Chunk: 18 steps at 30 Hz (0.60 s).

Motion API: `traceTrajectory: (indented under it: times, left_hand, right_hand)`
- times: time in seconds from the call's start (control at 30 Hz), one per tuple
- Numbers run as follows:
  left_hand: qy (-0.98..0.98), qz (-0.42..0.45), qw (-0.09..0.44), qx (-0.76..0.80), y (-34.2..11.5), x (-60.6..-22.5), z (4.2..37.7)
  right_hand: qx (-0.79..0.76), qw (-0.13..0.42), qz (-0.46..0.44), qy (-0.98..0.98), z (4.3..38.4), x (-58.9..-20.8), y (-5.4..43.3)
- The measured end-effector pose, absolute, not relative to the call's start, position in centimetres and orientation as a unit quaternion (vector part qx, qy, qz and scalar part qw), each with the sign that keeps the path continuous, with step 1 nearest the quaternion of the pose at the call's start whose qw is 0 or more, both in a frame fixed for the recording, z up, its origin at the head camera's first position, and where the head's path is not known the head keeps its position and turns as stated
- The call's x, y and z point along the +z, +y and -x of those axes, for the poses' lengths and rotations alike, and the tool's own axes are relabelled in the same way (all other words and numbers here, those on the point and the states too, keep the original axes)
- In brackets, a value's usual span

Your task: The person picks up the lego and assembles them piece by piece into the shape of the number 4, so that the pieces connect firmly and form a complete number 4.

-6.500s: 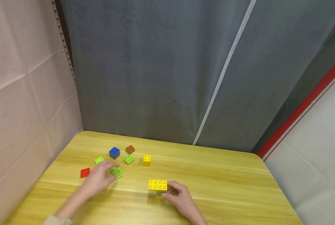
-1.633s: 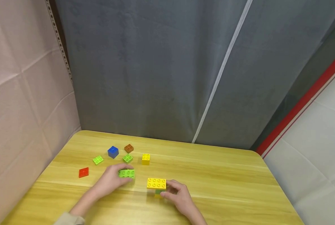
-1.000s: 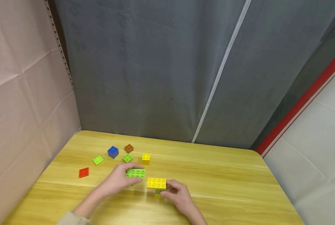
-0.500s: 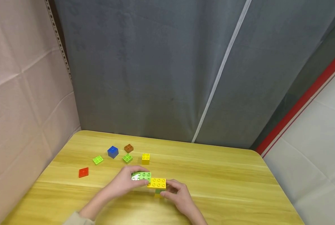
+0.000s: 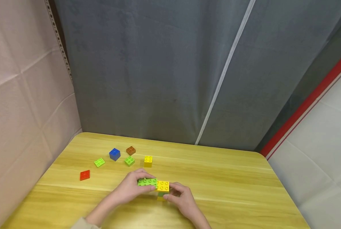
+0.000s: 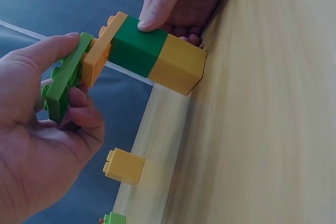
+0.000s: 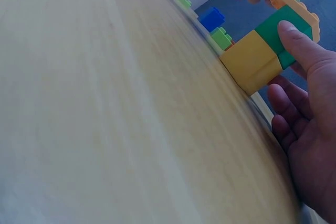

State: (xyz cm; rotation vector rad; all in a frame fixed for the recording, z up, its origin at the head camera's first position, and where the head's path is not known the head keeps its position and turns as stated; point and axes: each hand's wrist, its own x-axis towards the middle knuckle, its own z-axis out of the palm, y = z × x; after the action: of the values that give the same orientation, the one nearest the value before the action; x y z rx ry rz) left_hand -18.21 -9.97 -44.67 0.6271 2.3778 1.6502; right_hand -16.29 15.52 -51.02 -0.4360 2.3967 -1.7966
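My left hand [image 5: 130,188] pinches a light green toy building plate [image 5: 147,182] with two rows of studs, thumb and fingers on its long sides. The plate overlaps the left half of a yellow plate [image 5: 163,186], close over its studs. That yellow plate tops a small stack, jutting out to the left. Below it come a dark green brick [image 6: 137,46] and, on the table, a yellow brick [image 6: 178,64]. My right hand [image 5: 184,201] steadies the stack from the right, its thumb on the dark green brick in both wrist views.
Behind and left of the stack, loose pieces lie on the wooden table [image 5: 221,184]: a yellow brick [image 5: 148,161], a green one [image 5: 129,161], a brown one [image 5: 131,150], a blue one [image 5: 114,154], a light green plate [image 5: 99,162] and a red plate [image 5: 85,175]. A grey curtain [image 5: 159,79] hangs behind.
My left hand took up the light green plate, turned it straight and carried it right until it came over the yellow plate's left half. My right hand has stayed at the stack.
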Motion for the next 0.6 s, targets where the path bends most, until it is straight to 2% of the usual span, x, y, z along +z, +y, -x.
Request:
traceTrajectory:
  times: [0.6]
  left_hand:
    - [0.777,-0.219,0.125,0.577,-9.40,-44.81,18.38]
  right_hand:
    - [-0.586,0.053,0.140,0.796,16.31,-51.01,15.52]
